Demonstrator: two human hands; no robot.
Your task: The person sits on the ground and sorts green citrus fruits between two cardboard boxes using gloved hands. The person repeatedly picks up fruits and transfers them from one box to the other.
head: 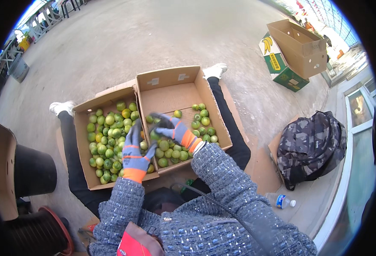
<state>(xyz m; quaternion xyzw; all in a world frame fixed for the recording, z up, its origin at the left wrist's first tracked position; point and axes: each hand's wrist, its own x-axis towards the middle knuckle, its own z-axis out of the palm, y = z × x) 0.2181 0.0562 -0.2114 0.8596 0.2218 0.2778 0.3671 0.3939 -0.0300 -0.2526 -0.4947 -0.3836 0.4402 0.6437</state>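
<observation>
Two open cardboard boxes stand side by side between my outstretched legs. The left box (81,144) holds many green tomatoes (110,120), a few of them yellowish. In the right box (172,96), fewer green tomatoes (164,145) lie along the near end and right side; its far part shows bare cardboard. My left hand (134,152), in a grey and orange glove, is over the left box's right side, fingers pointing away. My right hand (175,129), gloved alike, is over the right box's left side, its fingers blurred beside a green tomato. Whether either hand grips a tomato is unclear.
A banana carton (285,72) with an open cardboard box (316,57) on it stands far right. A camouflage backpack (309,147) and a plastic bottle (280,201) lie at right, near a white-framed window (346,166). At left are a black bucket (36,171) and a reel (41,230).
</observation>
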